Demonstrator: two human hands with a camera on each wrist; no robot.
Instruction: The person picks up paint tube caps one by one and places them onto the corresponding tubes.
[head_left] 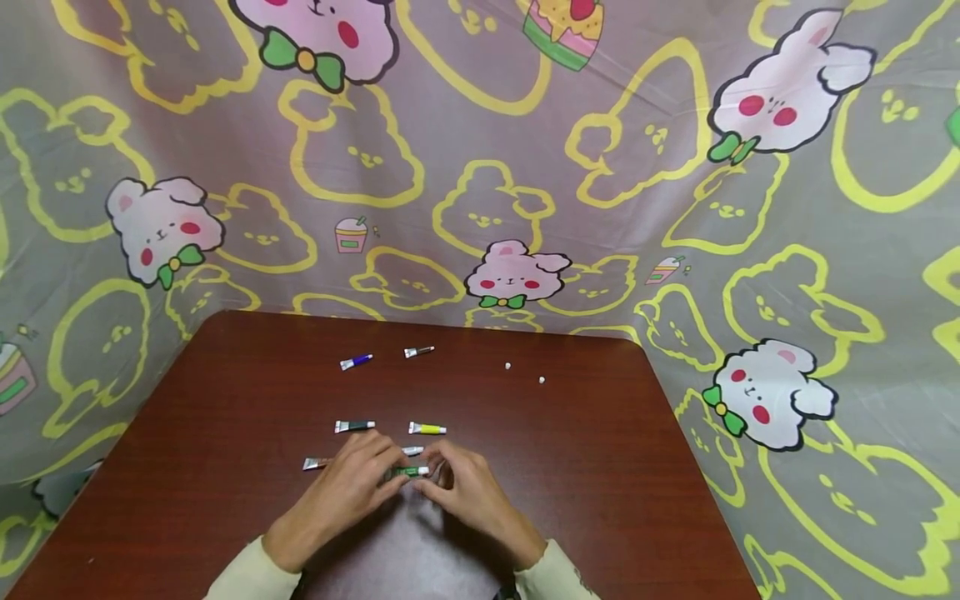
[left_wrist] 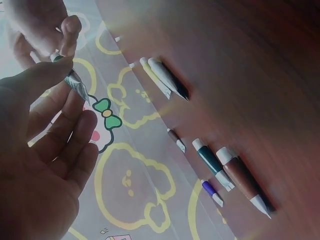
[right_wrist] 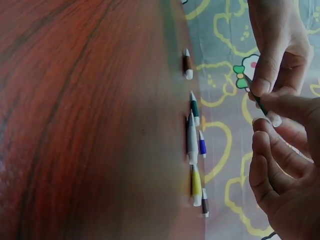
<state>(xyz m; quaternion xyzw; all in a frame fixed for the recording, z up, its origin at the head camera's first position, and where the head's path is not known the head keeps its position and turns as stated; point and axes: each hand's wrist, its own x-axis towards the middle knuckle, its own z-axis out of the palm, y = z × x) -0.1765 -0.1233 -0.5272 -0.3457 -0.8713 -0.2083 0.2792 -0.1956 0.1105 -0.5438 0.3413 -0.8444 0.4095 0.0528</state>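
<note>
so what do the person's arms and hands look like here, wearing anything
Both hands are bare: the left hand and the right hand show no gloves, rings or watch. Each arm is covered to the wrist by a pale cream long sleeve, the left sleeve and the right sleeve. The right sleeve carries a faint dark pattern near the cuff. Fingernails look short and unpainted.

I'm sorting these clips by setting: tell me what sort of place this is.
Probably a makeshift home craft corner: a dark wooden table backed by a hung cartoon-bunny cloth, with small paint tubes laid out and both hands working a green tube.
</note>
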